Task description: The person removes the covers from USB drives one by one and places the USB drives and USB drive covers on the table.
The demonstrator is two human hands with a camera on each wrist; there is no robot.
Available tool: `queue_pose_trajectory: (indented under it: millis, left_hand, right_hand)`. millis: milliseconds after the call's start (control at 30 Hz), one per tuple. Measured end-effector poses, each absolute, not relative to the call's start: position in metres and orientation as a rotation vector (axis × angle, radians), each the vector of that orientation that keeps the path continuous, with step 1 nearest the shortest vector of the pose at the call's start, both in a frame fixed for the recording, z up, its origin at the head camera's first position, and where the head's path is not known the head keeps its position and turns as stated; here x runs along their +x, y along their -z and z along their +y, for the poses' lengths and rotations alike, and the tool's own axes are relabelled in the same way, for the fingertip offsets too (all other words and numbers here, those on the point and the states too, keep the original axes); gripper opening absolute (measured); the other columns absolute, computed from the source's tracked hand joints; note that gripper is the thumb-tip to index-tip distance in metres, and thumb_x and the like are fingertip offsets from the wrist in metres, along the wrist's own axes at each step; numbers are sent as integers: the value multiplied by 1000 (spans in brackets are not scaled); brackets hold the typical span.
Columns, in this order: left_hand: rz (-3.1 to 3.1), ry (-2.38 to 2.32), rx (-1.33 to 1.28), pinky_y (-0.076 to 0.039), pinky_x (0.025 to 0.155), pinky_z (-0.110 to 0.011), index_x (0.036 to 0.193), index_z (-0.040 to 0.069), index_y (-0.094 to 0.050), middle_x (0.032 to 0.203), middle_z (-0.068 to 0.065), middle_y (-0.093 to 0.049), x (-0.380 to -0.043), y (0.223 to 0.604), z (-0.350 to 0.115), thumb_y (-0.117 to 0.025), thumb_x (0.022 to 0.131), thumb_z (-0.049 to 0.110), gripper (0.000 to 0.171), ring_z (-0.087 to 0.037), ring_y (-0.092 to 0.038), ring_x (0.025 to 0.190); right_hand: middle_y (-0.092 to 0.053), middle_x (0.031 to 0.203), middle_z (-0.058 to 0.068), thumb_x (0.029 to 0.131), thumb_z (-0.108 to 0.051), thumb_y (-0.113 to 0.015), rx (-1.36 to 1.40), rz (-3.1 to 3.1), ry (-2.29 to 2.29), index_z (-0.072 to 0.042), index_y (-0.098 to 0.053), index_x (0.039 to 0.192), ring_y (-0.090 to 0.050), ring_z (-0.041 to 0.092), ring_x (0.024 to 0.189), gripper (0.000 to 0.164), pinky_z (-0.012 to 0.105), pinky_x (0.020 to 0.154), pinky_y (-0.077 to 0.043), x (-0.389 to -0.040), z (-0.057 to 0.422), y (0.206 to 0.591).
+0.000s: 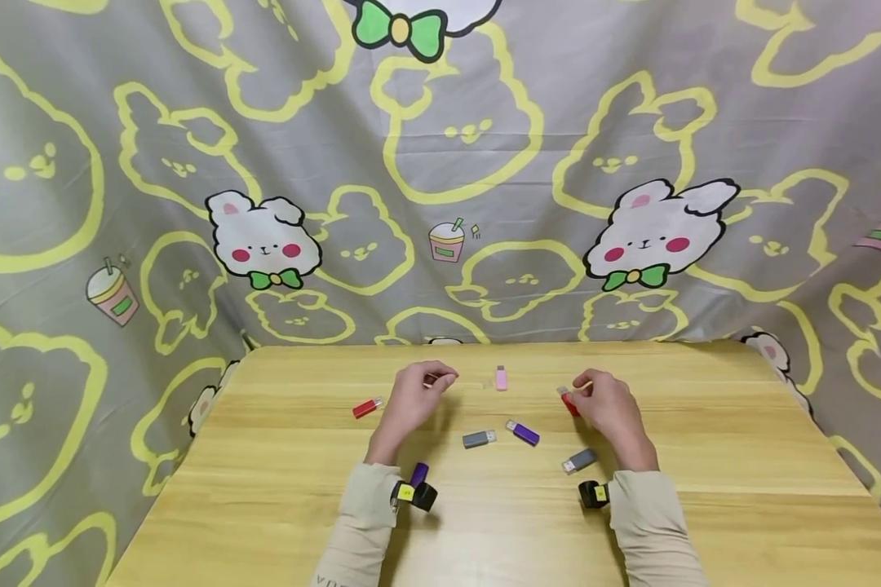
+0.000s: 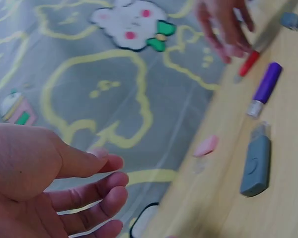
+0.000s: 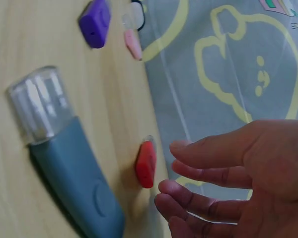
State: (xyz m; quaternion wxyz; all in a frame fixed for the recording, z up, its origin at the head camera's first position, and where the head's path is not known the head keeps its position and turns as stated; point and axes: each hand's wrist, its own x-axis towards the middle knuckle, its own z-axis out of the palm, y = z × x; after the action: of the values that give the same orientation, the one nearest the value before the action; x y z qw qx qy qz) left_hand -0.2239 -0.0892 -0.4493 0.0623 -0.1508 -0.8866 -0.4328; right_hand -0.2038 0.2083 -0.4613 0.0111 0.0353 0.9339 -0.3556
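My left hand (image 1: 418,395) hovers over the back of the table with fingers loosely bent and nothing between them. Nearest to it are a pink USB stick (image 1: 501,378), a small see-through piece (image 1: 487,384) and a red USB stick (image 1: 367,408) on its left. On the other side, my right hand (image 1: 608,405) is held beside a second red USB stick (image 3: 146,166), its thumb and fingers parted in the right wrist view. That stick lies on the table, its connector end toward the back. A grey USB stick (image 3: 72,168) is close to the right wrist camera.
Between the hands lie another grey USB stick (image 1: 477,439) and a purple USB stick (image 1: 523,433). One more purple stick (image 1: 420,473) shows partly behind the left wrist camera (image 1: 417,494). A patterned curtain (image 1: 440,171) hangs along the wooden table's (image 1: 279,489) back edge.
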Motion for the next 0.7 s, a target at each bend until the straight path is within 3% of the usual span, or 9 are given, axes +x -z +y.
queue_pose_trajectory:
  millis: [267,400,700]
  left_hand:
    - [-2627,1395,-375,-54,62,-33,97,4,-76,91,-9,-73,-214,449,-110,-65,94,9,13,-23,-67,80]
    - [-2628,1390,-358,-54,66,-34,96,7,-77,92,-6,-73,-215,449,-115,-65,94,7,12,-20,-65,82]
    - [-2598,1434,-367,-55,74,-42,96,4,-76,91,-8,-74,-216,447,-124,-66,92,6,11,-22,-66,84]
  right_hand:
    - [-65,86,15,86,-7,-70,119,2959,1012,6,-66,107,-57,26,68,25,41,62,-47,-208,203,471]
    - [-65,83,15,84,-5,-70,90,2987,998,7,-66,104,-56,26,67,24,42,61,-47,-209,203,474]
    - [-65,79,15,82,-1,-66,71,2947,978,6,-67,103,-54,26,64,21,38,58,-45,-215,201,474]
